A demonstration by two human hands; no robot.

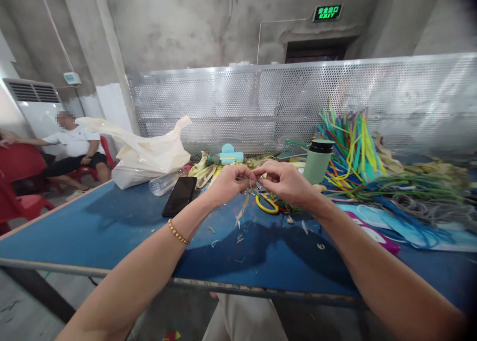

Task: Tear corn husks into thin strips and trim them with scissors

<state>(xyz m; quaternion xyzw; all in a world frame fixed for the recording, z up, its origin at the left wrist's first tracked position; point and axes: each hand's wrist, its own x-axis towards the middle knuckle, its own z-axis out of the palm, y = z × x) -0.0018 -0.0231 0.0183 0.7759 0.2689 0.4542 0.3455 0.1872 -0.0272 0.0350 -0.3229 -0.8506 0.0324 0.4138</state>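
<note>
Above the blue table (126,231), my left hand (234,183) and my right hand (285,183) meet with fingertips nearly touching. Both are closed in a pinch on a thin strip of plant husk (244,208), pale green and tan, whose end dangles below the fingers. What lies right between the fingertips is too small to make out. Just under my right hand rests a pair of scissors with a yellow handle (269,210); its other parts are mostly hidden. Husk leaves (203,171) lie behind my left hand.
Left of my hands are a black phone (180,196), a clear plastic bottle (164,183) and a cream plastic bag (149,154). To the right stand a green tumbler (317,166), colourful strips (357,152), cord bundles (413,192) and a magenta packet (376,234). A person (76,142) sits far left.
</note>
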